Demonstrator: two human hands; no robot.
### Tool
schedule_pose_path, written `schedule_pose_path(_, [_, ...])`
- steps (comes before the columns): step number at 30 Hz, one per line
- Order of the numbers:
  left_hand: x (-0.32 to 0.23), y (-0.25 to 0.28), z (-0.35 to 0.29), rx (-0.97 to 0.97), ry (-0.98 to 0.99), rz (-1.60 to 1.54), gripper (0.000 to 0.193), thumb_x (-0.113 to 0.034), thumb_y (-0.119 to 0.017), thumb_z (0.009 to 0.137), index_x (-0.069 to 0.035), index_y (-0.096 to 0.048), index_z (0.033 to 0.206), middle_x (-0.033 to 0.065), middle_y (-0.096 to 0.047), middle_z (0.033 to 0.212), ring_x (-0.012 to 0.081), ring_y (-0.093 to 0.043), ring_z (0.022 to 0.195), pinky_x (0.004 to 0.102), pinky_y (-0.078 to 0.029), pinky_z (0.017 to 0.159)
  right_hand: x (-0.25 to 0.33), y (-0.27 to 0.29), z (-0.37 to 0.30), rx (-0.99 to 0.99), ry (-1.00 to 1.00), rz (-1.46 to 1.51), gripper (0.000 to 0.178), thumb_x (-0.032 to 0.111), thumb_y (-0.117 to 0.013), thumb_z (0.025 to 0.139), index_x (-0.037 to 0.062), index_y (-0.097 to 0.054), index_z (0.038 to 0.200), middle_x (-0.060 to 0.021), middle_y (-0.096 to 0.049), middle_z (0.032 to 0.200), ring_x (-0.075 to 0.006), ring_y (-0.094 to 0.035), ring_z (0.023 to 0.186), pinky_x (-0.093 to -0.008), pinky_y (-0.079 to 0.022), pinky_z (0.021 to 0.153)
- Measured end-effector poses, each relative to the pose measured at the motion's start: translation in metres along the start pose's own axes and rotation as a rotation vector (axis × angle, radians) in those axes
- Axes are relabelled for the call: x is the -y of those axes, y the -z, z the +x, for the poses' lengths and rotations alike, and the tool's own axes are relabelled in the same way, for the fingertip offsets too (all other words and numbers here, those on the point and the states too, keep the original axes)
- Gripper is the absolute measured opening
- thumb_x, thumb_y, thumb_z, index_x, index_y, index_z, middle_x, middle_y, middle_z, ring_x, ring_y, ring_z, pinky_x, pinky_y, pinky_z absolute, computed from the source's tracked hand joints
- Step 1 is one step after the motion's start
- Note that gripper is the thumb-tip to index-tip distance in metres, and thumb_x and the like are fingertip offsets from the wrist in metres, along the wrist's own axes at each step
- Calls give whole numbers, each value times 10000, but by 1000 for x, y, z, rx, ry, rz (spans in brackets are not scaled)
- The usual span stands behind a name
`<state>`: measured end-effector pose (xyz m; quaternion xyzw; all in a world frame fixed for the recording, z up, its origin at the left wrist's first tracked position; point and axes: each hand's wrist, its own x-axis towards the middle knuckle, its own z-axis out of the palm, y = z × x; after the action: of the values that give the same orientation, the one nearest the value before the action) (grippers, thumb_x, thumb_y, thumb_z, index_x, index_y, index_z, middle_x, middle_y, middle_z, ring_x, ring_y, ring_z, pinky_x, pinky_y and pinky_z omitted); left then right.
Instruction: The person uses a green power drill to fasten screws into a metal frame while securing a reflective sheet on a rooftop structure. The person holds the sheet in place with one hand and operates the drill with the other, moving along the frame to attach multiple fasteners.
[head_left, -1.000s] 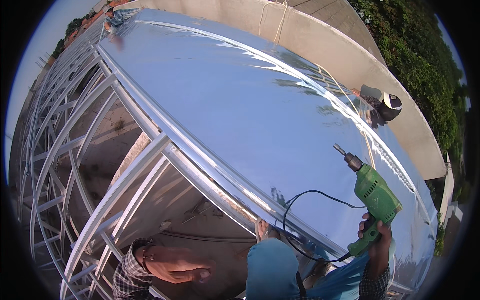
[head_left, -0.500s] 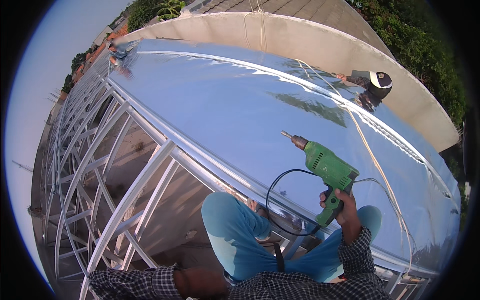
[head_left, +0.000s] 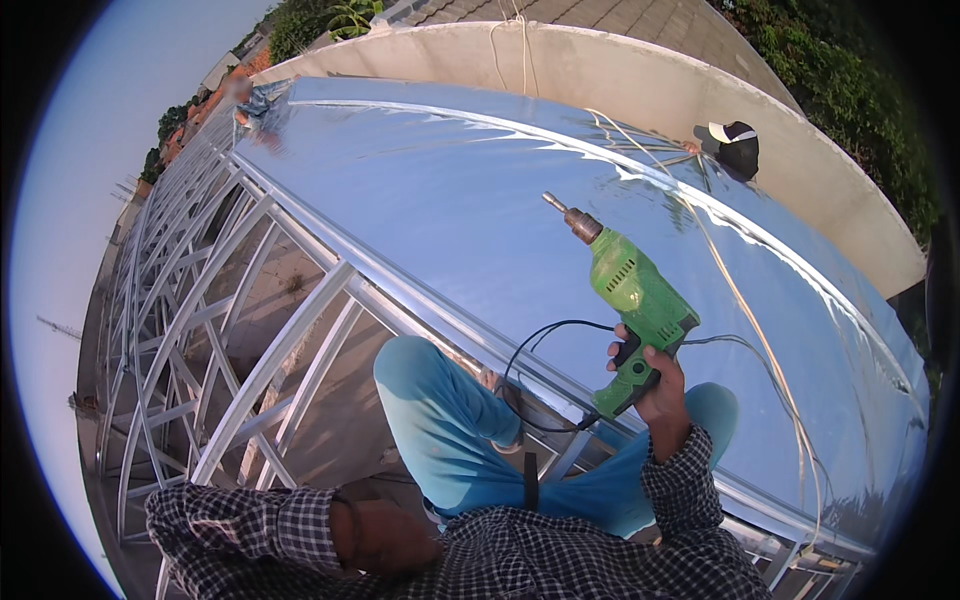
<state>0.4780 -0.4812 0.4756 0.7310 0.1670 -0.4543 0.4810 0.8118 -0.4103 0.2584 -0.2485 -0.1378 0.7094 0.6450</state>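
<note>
A green corded drill [head_left: 645,290] with a long bit in its chuck points up and to the left. My right hand [head_left: 660,385] is wrapped round its handle, holding it over the shiny foil sheet [head_left: 450,220] beside my knees. From the drill's base a black cord [head_left: 513,372] loops left, then passes behind the tool. Close to my waist at the lower edge is my left hand [head_left: 400,538], bent in toward the checked shirt; its fingers are hidden. What it touches there does not show.
On the left an open metal roof frame [head_left: 270,330] spans a drop. Pale cords [head_left: 735,285] cross the foil. A capped person [head_left: 735,155] reaches onto the foil's far right edge by a concrete wall [head_left: 640,75]; another person [head_left: 255,105] is at the far left end.
My right hand has carried the drill slightly left and upward in the view. More of my left hand shows near the waist. The capped person's head has shifted left, and the view has tilted a little.
</note>
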Motion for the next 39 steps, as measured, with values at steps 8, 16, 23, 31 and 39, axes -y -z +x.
schedule_pose_path(8, [-23, -17, -9, -205, 2, -128, 226, -180, -601, 865, -23, -612, 1028, 162, -670, 880, 307, -667, 810, 433, -559, 733, -2, -12, -7, 176, 112, 33, 582, 195, -674, 864, 22, -458, 1377, -147, -594, 1215, -253, -596, 1000, -395, -545, 793])
schedule_pose_path(16, [-9, 1, -3, -334, -233, -206, 121, -130, -518, 959, -9, -519, 965, 148, -594, 770, 284, -629, 705, 443, -479, 643, 5, -15, -14, 208, 34, 61, 540, 235, -625, 894, 11, -466, 1360, -152, -610, 1189, -278, -619, 994, -409, -548, 770])
schedule_pose_path(23, [22, 48, 70, -1374, -431, -870, 317, -272, -461, 1054, -17, -530, 880, 24, -503, 785, 125, -469, 685, 282, -400, 663, 2, -18, -17, 345, -38, 217, 435, 204, -623, 894, 13, -507, 1268, -75, -563, 974, -256, -601, 906, -415, -541, 764])
schedule_pose_path(31, [-11, 32, -7, -581, -602, -545, 169, 0, -604, 934, -50, -692, 1069, 84, -664, 905, 209, -614, 830, 363, -477, 731, 1, -16, -9, 341, -7, 112, 501, 236, -645, 875, 0, -507, 1295, -163, -614, 1099, -302, -639, 861, -366, -538, 621])
schedule_pose_path(39, [3, 29, -8, -1151, -302, -1006, 159, -142, -606, 990, -3, -638, 1060, 146, -727, 1062, 170, -666, 687, 282, -536, 624, 2, -18, -7, 352, 23, 27, 498, 244, -655, 866, -11, -518, 1272, -158, -622, 1059, -308, -645, 809, -357, -530, 581])
